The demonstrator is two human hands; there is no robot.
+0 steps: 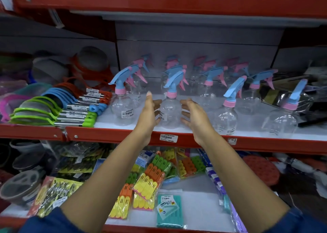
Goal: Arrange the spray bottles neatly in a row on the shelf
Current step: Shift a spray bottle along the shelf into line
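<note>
Several clear spray bottles with blue triggers and pink collars stand on the white-lined red shelf (113, 134). In the front row, one bottle (123, 107) is at the left, a second bottle (169, 112) in the middle, and two more bottles (226, 115) (283, 121) to the right. More bottles stand behind them. My left hand (150, 112) and my right hand (192, 114) flank the middle bottle, fingers spread. The left fingertips touch or nearly touch its side; the right hand stays slightly apart from it.
Strainers with green, blue and orange handles (76, 108) lie left of the bottles. Dark packaged goods (286, 91) crowd the shelf's right end. The lower shelf holds packs of coloured clothes pegs (152, 179) and a teal comb pack (169, 209).
</note>
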